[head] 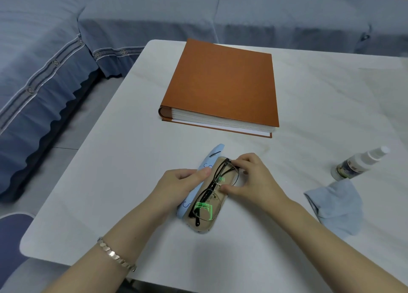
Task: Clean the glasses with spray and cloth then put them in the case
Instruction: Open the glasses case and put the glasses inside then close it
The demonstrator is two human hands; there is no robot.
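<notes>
The glasses (212, 195) lie folded in the open case (199, 227), lenses up, on its beige lining, so the task looks near its end, with only the closing left.

The left hand (176, 184) grips the pale blue lid along the case's left edge, thumb on top. This likely keeps the lid back and steadies the case while the frame goes in. The right hand (254, 178) pinches the far end of the glasses with curled fingers. Its thumb rests by the bridge, as if seating the frame flat in the tray. Neither hand is free.

The spray (357, 162) lies on its side well to the right, and the cloth (335, 206) sits crumpled just in front of it. Both are set aside, which suggests the cleaning is done.

The table (132, 160) is white with faint marbling and rounded corners. A thick brown book (223, 85) lies closed beyond the case. A sofa (154, 10) under a blue-grey cover runs behind and along the left. A bracelet (114, 254) circles the left wrist.
</notes>
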